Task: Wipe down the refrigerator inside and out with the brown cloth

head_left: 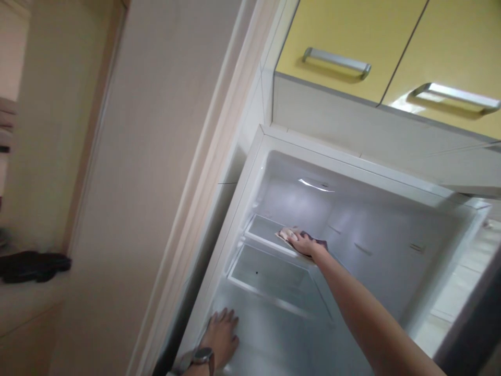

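Your left hand (221, 334) (watch (202, 356) on its wrist) lies open and flat on the near left bottom of the fridge (391, 235), holding nothing. Farther in, your right hand (303, 243) presses palm-down on a cloth (319, 242), pinning rather than gripping it, at the upper shelf (266, 230) front edge. This looks like mid-wipe; sweeping along the shelf would call for steady pressure.

**Two Hands Inside an Open Fridge**

A person's right hand (303, 241) presses a cloth (320, 243) onto a white shelf (263, 228) deep in the open fridge (250, 172). The left hand (222, 334), with a wristwatch (202, 356) on its wrist, lies flat near the compartment's front edge. Yellow cabinets (332, 31) with metal handles (336, 61) hang above.
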### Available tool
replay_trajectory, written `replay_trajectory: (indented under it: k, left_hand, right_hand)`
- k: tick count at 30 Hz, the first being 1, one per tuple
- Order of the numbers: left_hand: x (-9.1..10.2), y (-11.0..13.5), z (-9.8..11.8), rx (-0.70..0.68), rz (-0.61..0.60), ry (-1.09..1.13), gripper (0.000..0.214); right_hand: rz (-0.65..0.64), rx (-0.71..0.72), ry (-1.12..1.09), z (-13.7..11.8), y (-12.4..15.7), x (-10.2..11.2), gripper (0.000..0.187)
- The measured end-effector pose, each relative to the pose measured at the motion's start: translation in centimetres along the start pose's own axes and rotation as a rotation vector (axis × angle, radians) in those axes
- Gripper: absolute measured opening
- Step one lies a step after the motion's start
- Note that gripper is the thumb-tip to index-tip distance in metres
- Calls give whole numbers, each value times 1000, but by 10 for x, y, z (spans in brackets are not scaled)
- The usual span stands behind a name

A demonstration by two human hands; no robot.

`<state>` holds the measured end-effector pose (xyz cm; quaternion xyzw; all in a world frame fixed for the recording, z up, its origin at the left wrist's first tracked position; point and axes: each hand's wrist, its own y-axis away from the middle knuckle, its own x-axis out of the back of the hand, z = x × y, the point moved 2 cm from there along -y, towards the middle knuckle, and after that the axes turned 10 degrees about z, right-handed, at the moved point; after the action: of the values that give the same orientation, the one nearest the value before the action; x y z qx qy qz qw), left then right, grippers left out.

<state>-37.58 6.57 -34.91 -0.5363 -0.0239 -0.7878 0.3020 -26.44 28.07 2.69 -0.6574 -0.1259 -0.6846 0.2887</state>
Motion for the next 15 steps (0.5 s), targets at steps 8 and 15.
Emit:
replay_trajectory:
  k: [8, 15]
  left_hand:
    - [-12, -2, -10, 58, -52, 49, 72]
    - [-12, -2, -13, 63, -68, 0, 73]
  right_hand:
    - [-39, 222, -160, -146, -19, 8, 86]
    - [-38, 239, -224, -145, -31, 5, 85]
